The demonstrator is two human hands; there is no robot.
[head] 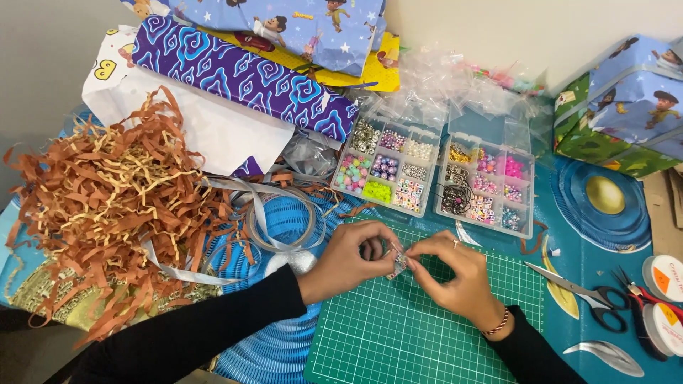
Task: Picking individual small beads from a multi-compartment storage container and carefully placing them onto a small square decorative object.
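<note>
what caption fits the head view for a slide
Both hands, left hand and right hand, pinch a small beaded piece over a green cutting mat.

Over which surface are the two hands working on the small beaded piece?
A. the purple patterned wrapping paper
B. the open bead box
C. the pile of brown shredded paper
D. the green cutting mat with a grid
D: the left hand and the right hand pinch the small beaded piece above the green cutting mat, just in front of the bead boxes.
</note>
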